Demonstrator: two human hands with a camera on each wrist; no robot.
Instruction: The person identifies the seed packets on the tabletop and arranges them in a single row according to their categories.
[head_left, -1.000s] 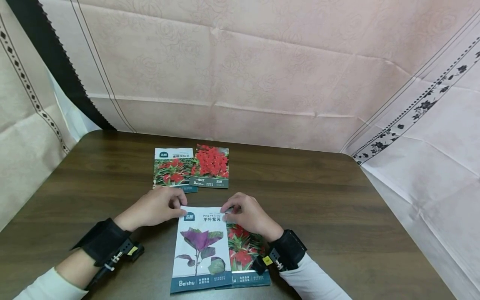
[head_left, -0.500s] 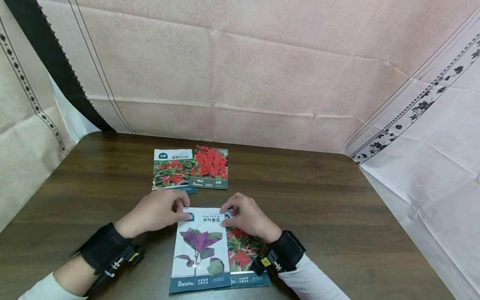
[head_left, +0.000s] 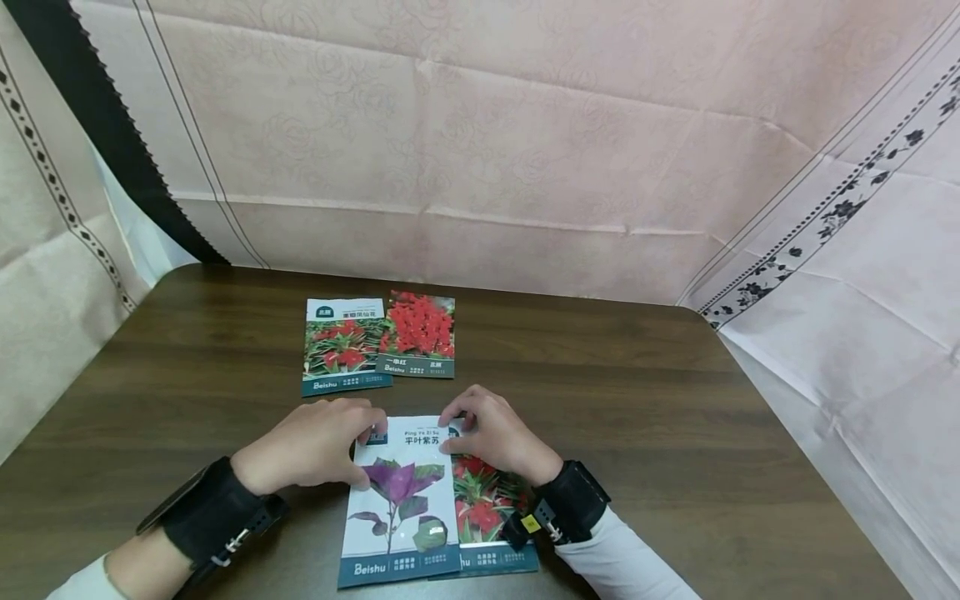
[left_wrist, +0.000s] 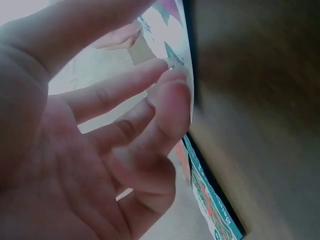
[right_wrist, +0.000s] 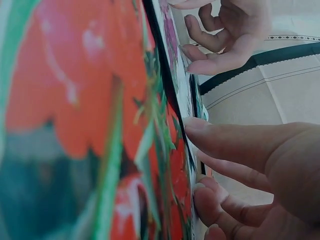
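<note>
A white seed packet with a purple-leaved plant (head_left: 401, 521) lies near me, overlapping the left part of a red-flowered seed packet (head_left: 482, 512). My left hand (head_left: 311, 442) is at its upper left, fingertips on the top corner and thumb at the left edge, spread apart. In the left wrist view the fingers (left_wrist: 172, 110) bend loosely beside the packet's edge. The right hand (head_left: 501, 429) pinches at the white packet's top right corner, with thumb and forefinger close together. Seen from the right wrist, the thumb (right_wrist: 220, 135) touches the packet's edge and the other fingers curl.
Farther back lie two more seed packets, a red-flowered one with a white top (head_left: 345, 337) and a smaller one with dense red blooms (head_left: 420, 333), which overlap at their sides. The brown wooden table (head_left: 637, 433) ends at a pale hanging cloth (head_left: 525, 167).
My left hand has moved slightly toward me and right; its thumb has slid from the packet's top corner down the left edge, away from the fingers. The right hand stays in place.
</note>
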